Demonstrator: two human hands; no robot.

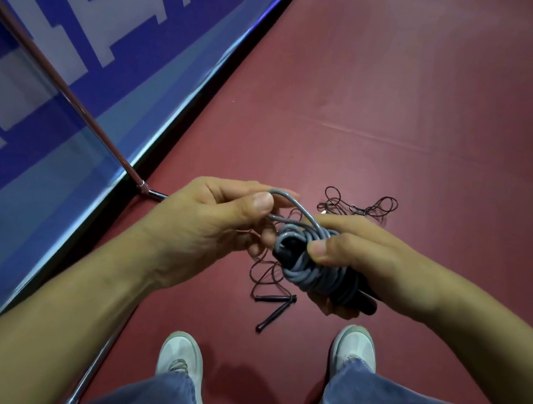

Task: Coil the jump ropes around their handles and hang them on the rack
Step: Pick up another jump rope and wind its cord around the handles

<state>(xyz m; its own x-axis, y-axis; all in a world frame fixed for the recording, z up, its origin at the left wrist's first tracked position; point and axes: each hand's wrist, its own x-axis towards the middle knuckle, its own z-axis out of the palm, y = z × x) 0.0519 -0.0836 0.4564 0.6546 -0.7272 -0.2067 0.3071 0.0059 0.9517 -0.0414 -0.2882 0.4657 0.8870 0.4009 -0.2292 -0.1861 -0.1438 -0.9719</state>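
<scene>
A grey jump rope (pixel 310 272) is wound in several turns around its black handles (pixel 367 303). My right hand (pixel 361 261) grips this bundle, thumb pressing on the coils. My left hand (pixel 220 220) pinches the last loose loop of the grey rope between thumb and fingers, just left of the bundle. A second jump rope, thin and dark (pixel 357 204), lies tangled on the red floor below my hands, with its two black handles (pixel 275 311) near my feet. A chrome rack pole (pixel 72 99) slants in from the upper left down to its foot on the floor.
A blue and white banner wall (pixel 77 50) runs diagonally along the left. A chrome base bar (pixel 92 371) of the rack lies on the floor by my left shoe (pixel 181 357). My right shoe (pixel 355 346) stands near the handles. Red floor (pixel 433 104) stretches to the right.
</scene>
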